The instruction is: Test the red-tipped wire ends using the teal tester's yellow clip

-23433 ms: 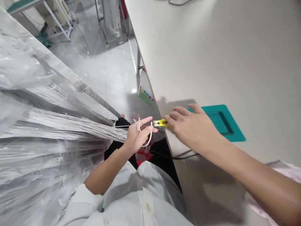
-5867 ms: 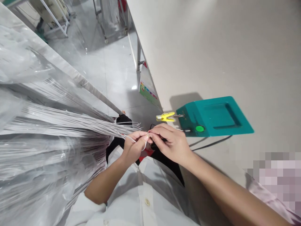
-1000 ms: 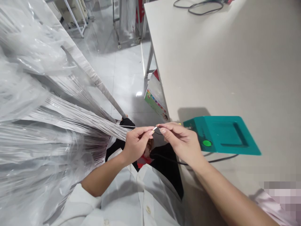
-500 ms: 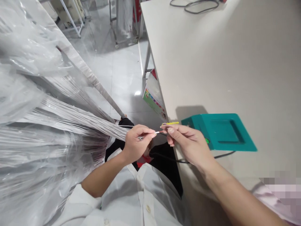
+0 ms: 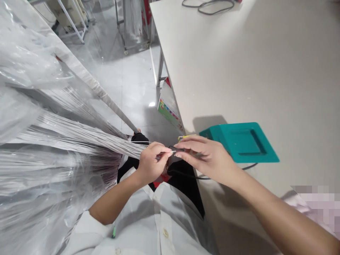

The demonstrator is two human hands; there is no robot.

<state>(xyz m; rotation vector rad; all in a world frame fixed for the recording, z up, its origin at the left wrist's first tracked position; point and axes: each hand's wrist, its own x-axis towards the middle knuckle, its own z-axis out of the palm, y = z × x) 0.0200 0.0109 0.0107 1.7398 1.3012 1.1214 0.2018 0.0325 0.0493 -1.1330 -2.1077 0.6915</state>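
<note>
My left hand (image 5: 152, 161) pinches the end of a thin white wire (image 5: 173, 151) between thumb and forefinger. That wire appears to belong to the long bundle of white wires (image 5: 106, 136) running in from the left. My right hand (image 5: 204, 156) is just to the right of the wire's tip, its thumb and fingers apart with nothing visibly gripped. Beyond the right hand, a teal device (image 5: 245, 141) with a recessed square top sits on the table; the hand covers part of its left side. A small yellow item (image 5: 186, 137) shows at the table edge behind my fingers.
The pale table (image 5: 239, 71) fills the right side. A black cable (image 5: 202, 177) hangs below my right hand; another cable (image 5: 216, 7) lies coiled at the far edge. Clear plastic sheeting (image 5: 32, 71) drapes over the rack at left. A printed box (image 5: 170, 109) stands beneath the table edge.
My right thumb and fingers have parted and let go of the small part at the wire tip. My left hand still pinches the wire. The whole view has shifted slightly.
</note>
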